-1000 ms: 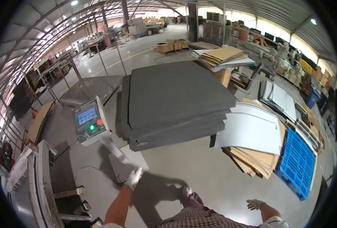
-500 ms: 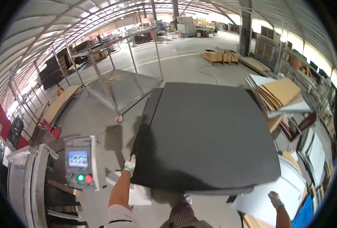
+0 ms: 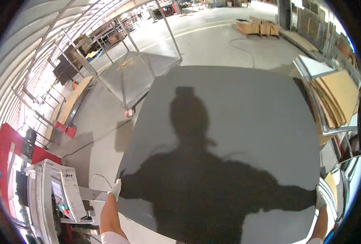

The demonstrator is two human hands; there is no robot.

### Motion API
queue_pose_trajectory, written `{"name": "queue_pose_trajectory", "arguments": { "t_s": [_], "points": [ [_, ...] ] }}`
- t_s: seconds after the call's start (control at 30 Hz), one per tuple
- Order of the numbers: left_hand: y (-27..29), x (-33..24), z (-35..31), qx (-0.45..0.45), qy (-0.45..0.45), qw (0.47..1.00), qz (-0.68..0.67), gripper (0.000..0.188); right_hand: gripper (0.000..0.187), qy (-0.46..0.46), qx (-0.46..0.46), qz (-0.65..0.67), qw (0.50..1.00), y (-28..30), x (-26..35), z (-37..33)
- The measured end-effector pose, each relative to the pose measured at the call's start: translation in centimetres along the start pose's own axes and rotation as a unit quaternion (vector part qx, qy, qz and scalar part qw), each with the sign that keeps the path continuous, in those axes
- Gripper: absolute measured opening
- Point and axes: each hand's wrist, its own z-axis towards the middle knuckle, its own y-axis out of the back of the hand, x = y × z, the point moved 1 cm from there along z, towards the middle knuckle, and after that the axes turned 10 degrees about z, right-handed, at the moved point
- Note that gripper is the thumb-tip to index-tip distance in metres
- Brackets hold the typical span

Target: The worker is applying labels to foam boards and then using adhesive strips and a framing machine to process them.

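A large dark grey flat sheet (image 3: 229,110) fills the middle of the view, with a shadow of a head and arms falling across it. My left hand (image 3: 115,189), in a white glove, is closed on the left edge of the sheet. At the opposite edge my right hand (image 3: 320,197), also gloved, grips the sheet; its fingers are partly hidden. What lies beneath the sheet is hidden from view.
A metal-framed trolley (image 3: 141,67) stands ahead to the left. Beside my left arm is a control box (image 3: 68,195) with a screen and buttons. Tan and white panels (image 3: 339,97) are stacked on the right. Cardboard boxes (image 3: 257,27) sit on the far floor.
My right hand has moved from off the sheet's near right corner onto its right edge. The sheet looks larger and nearer, covering the strip seen along its left side. My view has turned left.
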Motion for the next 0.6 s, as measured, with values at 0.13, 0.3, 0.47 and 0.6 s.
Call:
{"name": "queue_pose_trajectory", "arguments": {
  "t_s": [0.13, 0.3, 0.47, 0.6],
  "points": [
    [-3.3, -8.9, -2.2, 0.034, 0.094, 0.994, 0.033, 0.087, 0.071, 0.045, -0.049, -0.048, 0.997, 1.7, 1.0, -1.4],
    [-0.2, -22.3, -12.2, 0.023, 0.096, 0.987, 0.130, 0.089, 0.071, 0.080, -0.055, -0.071, 0.993, 1.5, 1.7, -1.9],
    [5.2, -34.3, -23.3, 0.049, 0.075, 0.975, 0.203, 0.091, 0.071, 0.134, -0.049, -0.067, 0.987, 0.8, 4.7, -6.0],
    [9.6, -27.6, -19.1, 0.193, 0.008, 0.981, 0.011, 0.095, 0.070, 0.178, -0.001, -0.078, 0.981, -2.6, 8.5, -9.1]
  ]
}}
